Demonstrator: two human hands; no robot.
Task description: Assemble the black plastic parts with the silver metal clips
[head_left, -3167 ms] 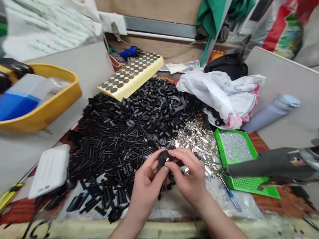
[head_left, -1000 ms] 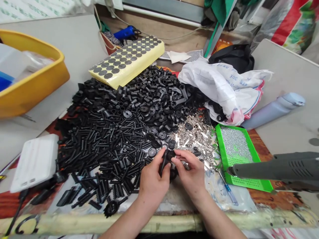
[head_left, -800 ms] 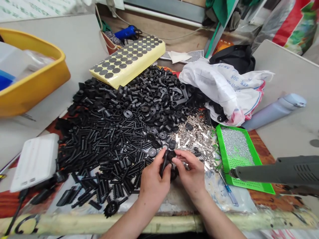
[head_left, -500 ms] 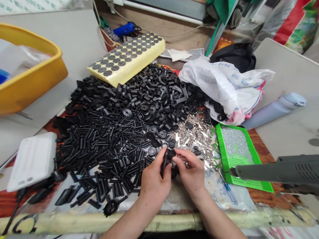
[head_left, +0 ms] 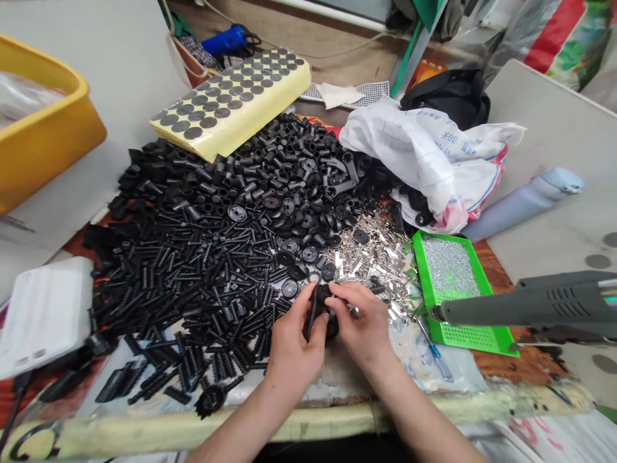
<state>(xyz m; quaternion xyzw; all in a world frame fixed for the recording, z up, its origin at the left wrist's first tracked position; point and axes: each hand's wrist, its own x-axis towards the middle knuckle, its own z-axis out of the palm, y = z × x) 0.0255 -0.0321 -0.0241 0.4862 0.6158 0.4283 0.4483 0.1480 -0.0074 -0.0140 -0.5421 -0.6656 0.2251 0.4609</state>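
My left hand (head_left: 295, 337) is closed around a black plastic crank-shaped part (head_left: 315, 310), held above the front middle of the bench. From the other side, my right hand (head_left: 365, 325) pinches the round top end of that part with thumb and fingertips. The fingers hide much of it, so I cannot tell if a second small piece is pressed against it. Just beyond my hands lie round black discs (head_left: 310, 254) and a heap of small metal strips (head_left: 373, 247). Black ribbed rods (head_left: 193, 276) are spread out left of my left hand.
Short black tubes (head_left: 270, 154) are heaped behind, under a stack of yellow sheets (head_left: 260, 125) with dark round stickers. On the right are a green tray (head_left: 424, 270) of tiny metal pieces, a grey power tool (head_left: 506, 308) and a screwdriver (head_left: 441, 361). A white box (head_left: 45, 315) stands left.
The whole view has shifted slightly, with the scene sliding left and up. My hands keep their grip on the black part, which is turned a little between them.
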